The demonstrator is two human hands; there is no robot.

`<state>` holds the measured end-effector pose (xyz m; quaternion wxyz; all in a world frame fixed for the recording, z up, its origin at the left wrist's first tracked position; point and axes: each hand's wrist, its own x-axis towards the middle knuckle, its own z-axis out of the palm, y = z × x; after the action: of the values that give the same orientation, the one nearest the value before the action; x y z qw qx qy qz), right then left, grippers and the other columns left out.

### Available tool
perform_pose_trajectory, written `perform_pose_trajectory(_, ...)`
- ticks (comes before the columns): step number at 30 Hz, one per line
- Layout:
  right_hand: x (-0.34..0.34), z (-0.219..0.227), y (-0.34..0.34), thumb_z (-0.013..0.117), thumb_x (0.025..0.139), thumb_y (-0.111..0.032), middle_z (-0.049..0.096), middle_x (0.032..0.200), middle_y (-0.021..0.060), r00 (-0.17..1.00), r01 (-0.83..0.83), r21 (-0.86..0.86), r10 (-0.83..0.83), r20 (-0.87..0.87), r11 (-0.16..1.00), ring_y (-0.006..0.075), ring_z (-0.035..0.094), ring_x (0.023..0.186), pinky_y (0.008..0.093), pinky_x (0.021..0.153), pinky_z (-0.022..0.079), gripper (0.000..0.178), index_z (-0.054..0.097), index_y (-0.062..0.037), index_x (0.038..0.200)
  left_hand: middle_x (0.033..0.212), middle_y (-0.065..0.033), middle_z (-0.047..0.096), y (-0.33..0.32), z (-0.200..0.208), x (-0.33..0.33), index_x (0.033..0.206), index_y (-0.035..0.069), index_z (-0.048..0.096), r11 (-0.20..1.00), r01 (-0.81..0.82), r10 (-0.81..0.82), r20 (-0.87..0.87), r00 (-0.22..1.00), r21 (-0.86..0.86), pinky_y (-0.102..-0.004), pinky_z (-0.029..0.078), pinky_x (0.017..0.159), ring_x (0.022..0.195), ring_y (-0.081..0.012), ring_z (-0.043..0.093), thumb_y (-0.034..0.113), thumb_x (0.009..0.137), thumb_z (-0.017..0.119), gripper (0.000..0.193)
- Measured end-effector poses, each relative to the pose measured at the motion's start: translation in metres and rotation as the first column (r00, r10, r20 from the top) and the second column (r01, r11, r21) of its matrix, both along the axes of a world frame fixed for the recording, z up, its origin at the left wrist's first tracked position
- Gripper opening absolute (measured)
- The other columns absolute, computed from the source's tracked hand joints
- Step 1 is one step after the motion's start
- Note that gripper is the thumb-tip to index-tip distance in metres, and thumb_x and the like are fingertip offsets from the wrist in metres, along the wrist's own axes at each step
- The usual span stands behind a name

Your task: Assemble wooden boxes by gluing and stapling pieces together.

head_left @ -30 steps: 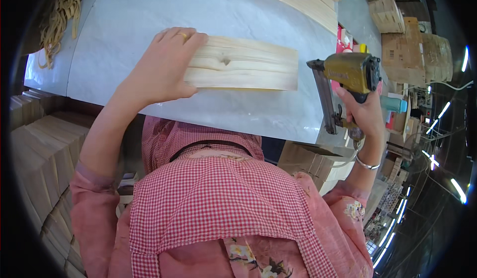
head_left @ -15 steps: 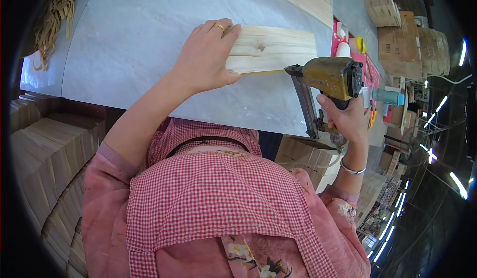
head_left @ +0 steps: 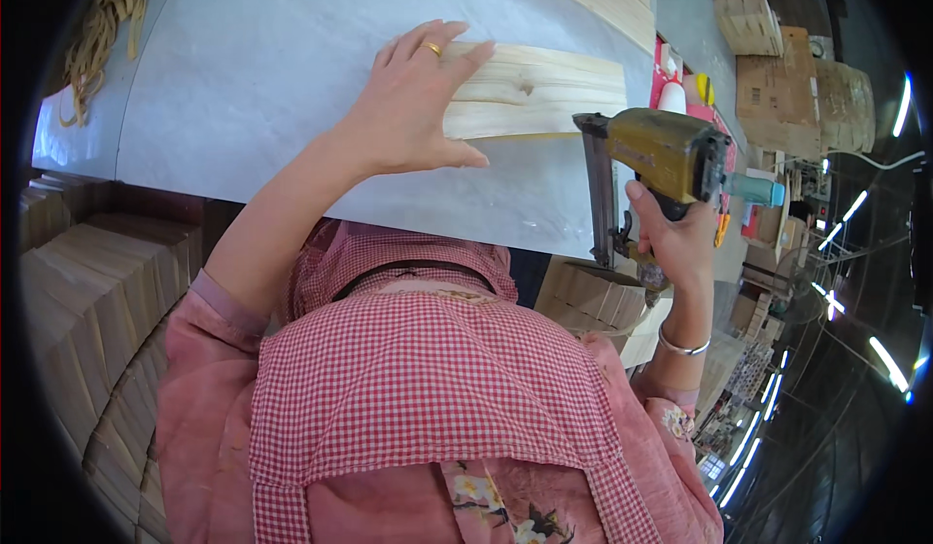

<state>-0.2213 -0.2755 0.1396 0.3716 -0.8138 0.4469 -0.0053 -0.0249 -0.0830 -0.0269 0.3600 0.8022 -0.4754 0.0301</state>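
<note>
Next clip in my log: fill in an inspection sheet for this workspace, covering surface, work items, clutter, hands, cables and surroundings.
Surface: glossy grey-white table.
Work items: pale wooden piece with a dark knot, on the table; yellow-and-black nail gun, its nose overlapping the piece's near edge in view; contact cannot be told.
Clutter: tan strips bundled at the table's left; white bottle beyond its right end.
Left hand: spread at the piece's left end, thumb apart from the fingers.
Right hand: gripping the nail gun.
Cables: thin pale line in the right background.
Surroundings: stacked wood at left; cardboard boxes and strip lights at right.
</note>
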Motion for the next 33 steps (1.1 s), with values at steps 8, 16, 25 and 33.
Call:
perform_pose_trajectory(8,0.014,-0.018,0.042,0.082,0.086,-0.02,0.062,0.066,0.0037,0.94,-0.298,-0.031,0.298,0.167,0.954,0.0098,0.049,0.045,0.0228,0.041,0.039,0.032,0.065,0.0027,0.101,0.144,-0.0163,0.043,0.028,-0.018,0.007,0.148,0.012,0.043,0.976,0.025,-0.099,-0.336,0.937,-0.217,-0.0412,0.047,0.102,0.117,-0.0347,0.053,0.021,0.065,0.079,0.091)
perform_pose_trajectory(16,0.031,-0.011,0.068,0.083,0.083,-0.011,0.075,0.101,0.0134,0.952,-0.307,0.052,0.306,0.03,0.95,0.0201,0.071,0.082,0.0297,0.068,0.056,0.036,0.066,0.0054,0.111,0.137,-0.0158,0.047,0.026,-0.027,0.009,0.147,0.013,0.042,0.954,0.054,-0.14,-0.278,0.95,-0.296,-0.0407,0.049,0.098,0.113,-0.0342,0.054,0.018,0.063,0.078,0.092)
perform_pose_trajectory(25,0.03,-0.015,0.078,0.084,0.085,-0.026,0.065,0.072,0.0045,0.958,-0.276,0.011,0.274,0.085,0.961,0.0101,0.052,0.048,0.0224,0.043,0.042,0.036,0.068,0.0021,0.101,0.135,-0.0152,0.048,0.022,-0.033,0.008,0.149,0.014,0.04,0.938,0.038,-0.132,-0.254,0.958,-0.345,-0.0394,0.048,0.099,0.112,-0.0332,0.054,0.019,0.06,0.079,0.097)
perform_pose_trajectory(33,0.062,-0.01,0.074,0.082,0.084,-0.009,0.075,0.101,0.0122,0.95,-0.311,-0.016,0.312,0.021,0.95,0.0188,0.07,0.083,0.0292,0.069,0.056,0.036,0.066,0.0041,0.113,0.14,-0.0134,0.048,0.023,-0.03,0.008,0.153,0.017,0.036,0.951,0.019,-0.125,-0.328,0.937,-0.309,-0.0408,0.045,0.107,0.124,-0.033,0.051,0.012,0.059,0.079,0.103)
